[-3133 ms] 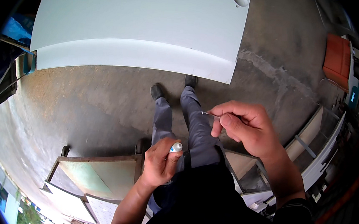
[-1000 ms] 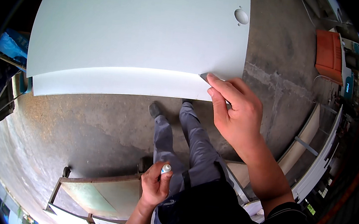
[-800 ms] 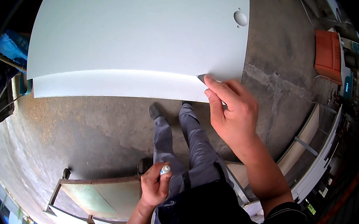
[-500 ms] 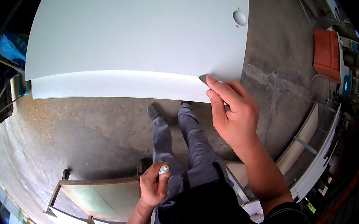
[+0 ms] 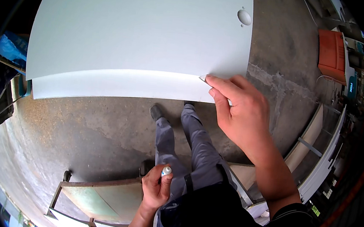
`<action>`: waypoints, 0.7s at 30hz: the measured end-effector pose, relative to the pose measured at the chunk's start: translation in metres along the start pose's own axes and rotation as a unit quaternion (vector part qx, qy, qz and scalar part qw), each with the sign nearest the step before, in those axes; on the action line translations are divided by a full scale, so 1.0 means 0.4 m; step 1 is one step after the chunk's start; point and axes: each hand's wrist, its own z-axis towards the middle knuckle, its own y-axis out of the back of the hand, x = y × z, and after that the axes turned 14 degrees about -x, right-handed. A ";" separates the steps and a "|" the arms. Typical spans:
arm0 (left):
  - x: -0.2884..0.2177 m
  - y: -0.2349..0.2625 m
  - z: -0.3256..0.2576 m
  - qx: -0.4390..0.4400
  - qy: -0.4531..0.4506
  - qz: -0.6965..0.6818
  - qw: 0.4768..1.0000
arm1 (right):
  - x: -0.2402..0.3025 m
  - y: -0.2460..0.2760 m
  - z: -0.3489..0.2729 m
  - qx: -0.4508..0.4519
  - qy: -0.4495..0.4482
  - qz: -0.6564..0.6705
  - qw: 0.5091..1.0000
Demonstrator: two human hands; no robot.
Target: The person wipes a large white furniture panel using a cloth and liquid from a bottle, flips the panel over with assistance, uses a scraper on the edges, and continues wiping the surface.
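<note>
In front of me lies a large white panel [image 5: 137, 27] with a round hole and two small holes by its right edge. Below it shows the long edge of another white board [image 5: 115, 82]. My right hand [image 5: 245, 112] pinches a thin pointed blade [image 5: 203, 78] between thumb and forefinger, its tip at the seam between the two boards. Close to my waist, my left hand [image 5: 156, 188] is wrapped around a small white bottle [image 5: 166, 171] with a nozzle end up; most of the bottle is hidden in the fist.
A wheeled cart [image 5: 101, 197] with a worn top stands at lower left. Stacked boards in a frame [image 5: 313, 142] are to the right, and an orange-red box [image 5: 332, 55] is beyond. A blue bag [image 5: 12, 49] lies far left. Sawdust covers part of the concrete floor [image 5: 89, 131].
My right hand has shifted and turned slightly, and the blade's flat side now catches more light. The left hand and the bottle stay put.
</note>
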 end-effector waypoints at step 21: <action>0.012 -0.002 -0.017 0.005 0.011 0.009 1.000 | -0.058 -0.063 -0.173 -0.096 -0.022 0.124 0.987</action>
